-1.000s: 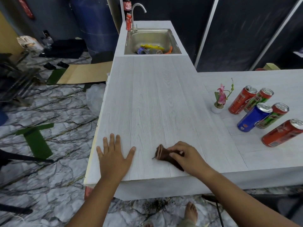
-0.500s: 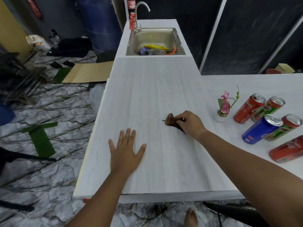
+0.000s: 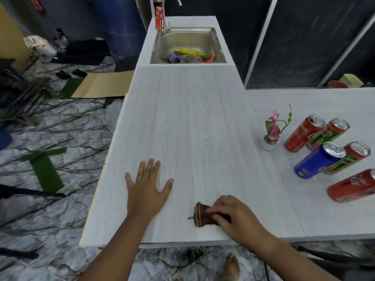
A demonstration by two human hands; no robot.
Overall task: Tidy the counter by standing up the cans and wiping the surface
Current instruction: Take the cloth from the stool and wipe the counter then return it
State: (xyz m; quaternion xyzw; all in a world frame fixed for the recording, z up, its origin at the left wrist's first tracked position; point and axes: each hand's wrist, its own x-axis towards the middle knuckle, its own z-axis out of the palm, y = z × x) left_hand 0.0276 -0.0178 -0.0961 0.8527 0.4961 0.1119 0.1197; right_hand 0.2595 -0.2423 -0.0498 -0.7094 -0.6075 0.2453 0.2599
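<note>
Cloth [image 3: 203,214] on counter [image 3: 182,118], at the end farthest from sink [image 3: 188,43], gripped by our right hand [image 3: 237,218]; left hand [image 3: 148,187] flat, fingers spread. We judge cloth soft, light: hold the bunched top.

Five cans [image 3: 319,160] stand bunched at the right of the pale counter [image 3: 192,118]: two red, one blue, two red-and-green. Brown folded cloth [image 3: 203,217] sits near the front edge, gripped by the right hand [image 3: 237,218].

Soft, even light brightens the pale counter [image 3: 192,128]; shadows are faint. Beyond the counter the room [image 3: 304,37] is dim. Counter edges bow. The right hand [image 3: 239,218] and cloth [image 3: 203,217] look slightly blurred.
</note>
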